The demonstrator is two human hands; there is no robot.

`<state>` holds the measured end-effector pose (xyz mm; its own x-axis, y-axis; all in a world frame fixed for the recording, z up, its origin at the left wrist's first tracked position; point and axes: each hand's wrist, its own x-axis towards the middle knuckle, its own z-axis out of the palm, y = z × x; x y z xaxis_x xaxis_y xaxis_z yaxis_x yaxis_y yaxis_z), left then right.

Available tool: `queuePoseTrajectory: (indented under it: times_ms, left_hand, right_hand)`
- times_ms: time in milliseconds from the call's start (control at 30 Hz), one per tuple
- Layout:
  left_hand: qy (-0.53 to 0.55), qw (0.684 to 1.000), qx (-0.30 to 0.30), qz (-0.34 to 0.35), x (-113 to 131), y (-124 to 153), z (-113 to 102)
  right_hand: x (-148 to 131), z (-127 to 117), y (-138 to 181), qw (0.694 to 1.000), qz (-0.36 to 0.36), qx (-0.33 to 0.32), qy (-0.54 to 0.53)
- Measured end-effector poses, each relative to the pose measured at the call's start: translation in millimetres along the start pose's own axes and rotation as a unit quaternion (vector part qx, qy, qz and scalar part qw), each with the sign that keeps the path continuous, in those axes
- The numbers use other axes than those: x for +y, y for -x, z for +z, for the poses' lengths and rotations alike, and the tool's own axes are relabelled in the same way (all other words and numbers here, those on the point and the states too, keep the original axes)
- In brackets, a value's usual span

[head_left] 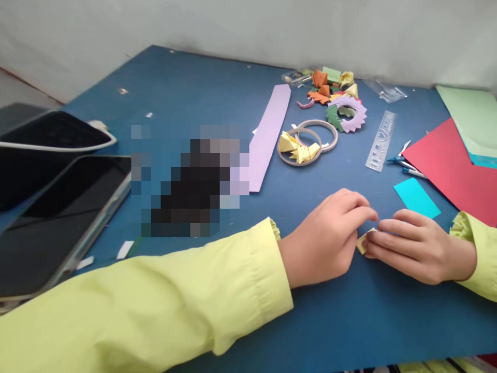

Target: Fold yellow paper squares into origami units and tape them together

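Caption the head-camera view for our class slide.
Left hand beside right hand, which holds small folded yellow paper, at blue tabletop.

On the blue tabletop [217, 98], at far left, a dark-screened device [70, 207] with a white cable [58, 148] behind; right of centre, two overlapping rings [336, 136], then a clear stencil ruler [382, 141]; near the pale wall [248, 31], a clear case [296, 78].

Wall [248, 26]: plain, off-white to grey, dark smudging low down near the table edge. Table [217, 88]: flat blue top, far edge runs along the wall, far corner at upper left. Left of that corner, a thin reddish-brown line [23, 79] marks the wall's base, with a greyish patch, likely floor [13, 92], below it. Light: soft, fairly even.
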<state>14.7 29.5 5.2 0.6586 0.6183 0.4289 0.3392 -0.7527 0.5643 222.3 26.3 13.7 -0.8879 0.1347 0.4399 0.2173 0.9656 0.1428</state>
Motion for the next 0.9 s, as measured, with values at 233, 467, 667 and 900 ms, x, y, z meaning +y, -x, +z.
queuePoseTrajectory:
  times_ms: [233,467,667,900]
  left_hand:
    - [-0.229,0.960,0.011,0.163,31,41,2]
    - [-0.277,0.950,-0.048,0.139,24,32,-5]
    - [-0.299,0.943,-0.069,0.125,19,29,-5]
    - [-0.299,0.944,-0.070,0.119,18,25,-5]
  right_hand:
    - [-9,3,-1,0.996,0.091,-0.002,-0.002]
    - [-8,4,1,0.993,0.111,-0.019,-0.031]
    - [0,4,-2,0.992,0.094,-0.027,-0.076]
    - [5,4,-3,0.991,0.091,-0.044,-0.091]
